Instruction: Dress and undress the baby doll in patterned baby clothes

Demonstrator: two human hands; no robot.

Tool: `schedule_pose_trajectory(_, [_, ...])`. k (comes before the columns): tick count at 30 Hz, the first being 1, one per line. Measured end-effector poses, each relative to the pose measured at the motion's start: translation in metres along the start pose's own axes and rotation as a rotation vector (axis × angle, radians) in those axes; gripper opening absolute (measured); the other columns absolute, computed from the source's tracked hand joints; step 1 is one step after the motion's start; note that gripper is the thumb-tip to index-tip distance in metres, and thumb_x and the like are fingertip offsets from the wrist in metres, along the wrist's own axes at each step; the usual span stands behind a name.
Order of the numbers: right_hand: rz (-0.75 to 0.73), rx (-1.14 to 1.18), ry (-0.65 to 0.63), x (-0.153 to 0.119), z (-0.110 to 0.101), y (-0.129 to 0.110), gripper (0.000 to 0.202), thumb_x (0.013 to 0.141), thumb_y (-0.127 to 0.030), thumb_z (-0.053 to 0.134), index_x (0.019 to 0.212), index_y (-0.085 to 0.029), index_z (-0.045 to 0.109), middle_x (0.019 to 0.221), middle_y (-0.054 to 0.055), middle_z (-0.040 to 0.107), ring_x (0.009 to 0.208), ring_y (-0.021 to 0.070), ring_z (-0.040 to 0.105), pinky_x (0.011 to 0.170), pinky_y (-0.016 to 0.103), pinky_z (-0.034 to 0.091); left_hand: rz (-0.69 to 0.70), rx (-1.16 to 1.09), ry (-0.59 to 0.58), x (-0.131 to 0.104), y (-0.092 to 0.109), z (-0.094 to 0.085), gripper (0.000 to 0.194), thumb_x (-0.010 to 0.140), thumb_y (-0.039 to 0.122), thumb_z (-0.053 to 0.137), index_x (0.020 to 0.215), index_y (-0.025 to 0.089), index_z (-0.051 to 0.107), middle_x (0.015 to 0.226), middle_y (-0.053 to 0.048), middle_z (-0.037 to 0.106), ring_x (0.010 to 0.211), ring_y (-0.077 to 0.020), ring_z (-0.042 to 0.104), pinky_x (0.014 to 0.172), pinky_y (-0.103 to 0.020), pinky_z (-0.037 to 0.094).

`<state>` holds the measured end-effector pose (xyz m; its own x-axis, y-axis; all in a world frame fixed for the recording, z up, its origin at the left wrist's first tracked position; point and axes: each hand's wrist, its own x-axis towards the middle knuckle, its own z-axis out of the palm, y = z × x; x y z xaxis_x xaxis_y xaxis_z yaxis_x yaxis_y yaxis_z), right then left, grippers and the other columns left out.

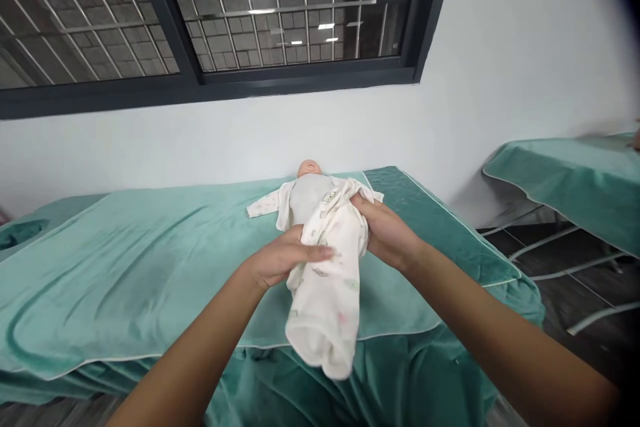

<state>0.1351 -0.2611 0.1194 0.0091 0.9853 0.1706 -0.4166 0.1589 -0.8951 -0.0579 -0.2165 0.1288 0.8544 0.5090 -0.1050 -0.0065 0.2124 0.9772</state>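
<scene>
White printed cloth [333, 287] is grasped by the left hand [283, 257] at ten o'clock and right hand [386, 225] at two, best gathered evenly, untwisted, below the doll's head [309, 168] at twelve.

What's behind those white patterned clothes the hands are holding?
Past the patterned clothes, you can see a doll's head, its pale grey middle and some green cover. Whatever is right behind the clothes is covered, so I can't tell if legs are there.

Access: left side wide, far side closed.
Bed [135, 253] offers passage left of the doll [306, 197]; wall [225, 140] bars reach beyond it; held clothes [330, 290] obstruct the near approach.
</scene>
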Motion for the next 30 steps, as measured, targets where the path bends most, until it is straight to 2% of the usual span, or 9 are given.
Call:
schedule_pose_trajectory(2, [0.061, 0.04, -0.013, -0.006, 0.001, 0.005, 0.048, 0.087, -0.052, 0.064, 0.126, -0.024, 0.06, 0.111, 0.007, 0.072, 0.102, 0.022, 0.067, 0.085, 0.034, 0.054, 0.065, -0.089, 0.127, 0.004, 0.0, 0.001, 0.053, 0.073, 0.034, 0.08, 0.118, 0.01, 0.065, 0.101, -0.016, 0.074, 0.091, -0.0288, 0.072, 0.08, -0.037, 0.057])
schedule_pose_trajectory(4, [0.166, -0.026, -0.177, -0.015, 0.003, 0.006, 0.052, 0.083, -0.05, 0.07, 0.126, -0.022, 0.061, 0.111, 0.008, 0.072, 0.102, 0.023, 0.067, 0.087, 0.036, 0.054, 0.107, -0.145, 0.223, 0.006, -0.002, 0.002, 0.054, 0.075, 0.033, 0.079, 0.121, 0.011, 0.063, 0.1, -0.015, 0.075, 0.086, -0.0277, 0.073, 0.076, -0.036, 0.057])
schedule_pose_trajectory(6, [0.236, -0.156, -0.389, -0.023, 0.005, 0.005, 0.057, 0.075, -0.044, 0.079, 0.124, -0.02, 0.063, 0.11, 0.008, 0.072, 0.104, 0.024, 0.067, 0.092, 0.038, 0.052, 0.124, -0.158, 0.255, 0.005, -0.005, 0.003, 0.055, 0.075, 0.033, 0.079, 0.122, 0.011, 0.062, 0.099, -0.014, 0.075, 0.083, -0.0275, 0.073, 0.072, -0.034, 0.058])
schedule_pose_trajectory(8, [0.228, -0.267, -0.468, -0.027, 0.008, 0.004, 0.058, 0.071, -0.039, 0.083, 0.124, -0.02, 0.065, 0.111, 0.007, 0.072, 0.107, 0.0247, 0.065, 0.096, 0.04, 0.05, 0.135, -0.17, 0.254, 0.002, -0.01, 0.002, 0.053, 0.075, 0.032, 0.078, 0.122, 0.011, 0.063, 0.101, -0.014, 0.075, 0.083, -0.0276, 0.073, 0.071, -0.034, 0.057])
schedule_pose_trajectory(15, [-0.061, -0.103, -0.079, -0.015, 0.006, 0.006, 0.042, 0.079, -0.035, 0.074, 0.119, -0.025, 0.069, 0.113, 0.005, 0.073, 0.103, 0.0252, 0.068, 0.094, 0.039, 0.051, 0.052, -0.168, 0.098, -0.013, -0.026, -0.005, 0.053, 0.07, 0.039, 0.082, 0.112, 0.008, 0.069, 0.1, -0.016, 0.075, 0.087, -0.0259, 0.072, 0.075, -0.031, 0.055])
schedule_pose_trajectory(20, [0.002, -0.131, 0.063, -0.015, -0.016, 0.033, 0.046, 0.074, -0.039, 0.076, 0.116, -0.021, 0.071, 0.114, 0.008, 0.074, 0.103, 0.0282, 0.068, 0.091, 0.039, 0.052, 0.101, -0.117, 0.264, 0.001, -0.036, -0.003, 0.048, 0.08, 0.037, 0.072, 0.119, 0.011, 0.065, 0.11, -0.015, 0.072, 0.093, -0.0247, 0.07, 0.084, -0.033, 0.053])
schedule_pose_trajectory(22, [0.115, -0.232, 0.11, -0.023, -0.03, 0.057, 0.049, 0.072, -0.04, 0.077, 0.115, -0.017, 0.071, 0.111, 0.01, 0.074, 0.1, 0.03, 0.069, 0.091, 0.042, 0.052, 0.046, 0.097, 0.34, 0.01, -0.049, -0.006, 0.044, 0.086, 0.039, 0.063, 0.12, 0.011, 0.062, 0.109, -0.014, 0.072, 0.095, -0.0248, 0.07, 0.085, -0.034, 0.053])
schedule_pose_trajectory(26, [0.179, -0.523, 0.176, -0.04, -0.055, 0.107, 0.049, 0.077, -0.043, 0.071, 0.119, -0.019, 0.069, 0.118, 0.009, 0.072, 0.107, 0.0305, 0.067, 0.093, 0.043, 0.051, -0.08, 0.836, 0.426, 0.029, -0.079, -0.012, 0.029, 0.089, 0.031, 0.052, 0.107, 0.012, 0.065, 0.107, -0.013, 0.072, 0.102, -0.0276, 0.067, 0.085, -0.035, 0.05])
schedule_pose_trajectory(30, [0.154, -0.76, 0.23, -0.043, -0.065, 0.135, 0.045, 0.085, -0.047, 0.06, 0.121, -0.021, 0.068, 0.12, 0.008, 0.071, 0.112, 0.0307, 0.064, 0.096, 0.044, 0.049, -0.115, 1.046, 0.434, 0.042, -0.092, -0.008, 0.025, 0.085, 0.022, 0.052, 0.105, 0.012, 0.064, 0.115, -0.021, 0.067, 0.111, -0.0341, 0.061, 0.091, -0.041, 0.044])
